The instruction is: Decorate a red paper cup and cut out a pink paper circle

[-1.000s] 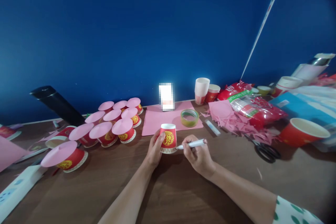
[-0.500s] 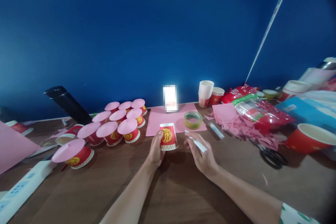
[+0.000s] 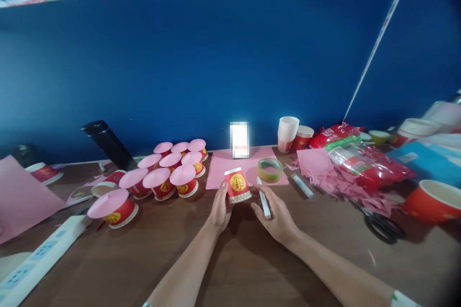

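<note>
A red paper cup [image 3: 237, 183] with a gold round emblem is upside down, slightly tilted, in front of me. My left hand [image 3: 220, 207] grips it from the left side. My right hand [image 3: 277, 213] is closed around a white pen-shaped tube [image 3: 264, 201], its narrow tip pointing away from me, close to the cup's right side. Behind the cup lies a pink paper sheet [image 3: 218, 172] with a roll of tape [image 3: 270, 170] on it. Several red cups topped with pink paper discs [image 3: 183, 175] stand in a group to the left.
Right of the sheet are a capped tube [image 3: 302, 186], pink paper scraps [image 3: 338, 182], black scissors [image 3: 384, 228] and a red plastic bag of cups [image 3: 363, 158]. Stacked cups [image 3: 287, 134] stand behind. A black bottle [image 3: 110, 144] and power strip [image 3: 45, 252] are left. A lit screen [image 3: 239, 140] faces me.
The cup has tilted a little within my left hand. My right hand has turned the white tube more upright. The whole view has shifted slightly.
</note>
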Demonstrator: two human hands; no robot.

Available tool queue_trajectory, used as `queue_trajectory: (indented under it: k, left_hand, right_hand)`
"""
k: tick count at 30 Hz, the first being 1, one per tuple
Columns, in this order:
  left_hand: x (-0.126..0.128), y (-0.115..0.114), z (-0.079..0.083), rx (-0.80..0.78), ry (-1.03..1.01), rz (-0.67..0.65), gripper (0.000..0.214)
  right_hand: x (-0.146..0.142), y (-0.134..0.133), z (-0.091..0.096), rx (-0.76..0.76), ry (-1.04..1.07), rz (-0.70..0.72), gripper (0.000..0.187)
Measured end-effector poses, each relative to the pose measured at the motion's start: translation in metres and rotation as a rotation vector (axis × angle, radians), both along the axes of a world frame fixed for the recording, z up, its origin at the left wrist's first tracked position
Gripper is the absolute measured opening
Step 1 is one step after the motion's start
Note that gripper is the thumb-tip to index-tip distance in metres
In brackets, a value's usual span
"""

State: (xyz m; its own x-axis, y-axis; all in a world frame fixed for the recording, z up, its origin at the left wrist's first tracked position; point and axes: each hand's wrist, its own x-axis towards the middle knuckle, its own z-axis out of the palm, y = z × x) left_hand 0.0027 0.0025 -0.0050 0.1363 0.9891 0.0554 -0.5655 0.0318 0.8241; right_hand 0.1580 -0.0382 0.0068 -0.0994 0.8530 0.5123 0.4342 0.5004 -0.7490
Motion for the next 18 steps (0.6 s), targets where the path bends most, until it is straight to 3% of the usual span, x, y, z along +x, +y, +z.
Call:
queue_trajectory:
  k: [7, 12, 18]
  left_hand:
    - [0.0042, -0.0044, 0.0056, -0.039, 0.036, 0.064, 0.038]
    - [0.0033, -0.0072, 0.0084, 0.049, 0.066, 0.035, 0.037]
    - [-0.0004, -0.0071, 0.0098, 0.055, 0.137, 0.064, 0.032]
  right_hand:
    - [0.0034, 0.0035, -0.0002, 0.043, -0.036, -0.034, 0.039]
    - [0.003, 0.0028, 0.0005, 0.043, -0.03, -0.022, 0.039]
    - [0.0022, -0.0029, 0.004, 0.112, 0.033, 0.019, 0.029]
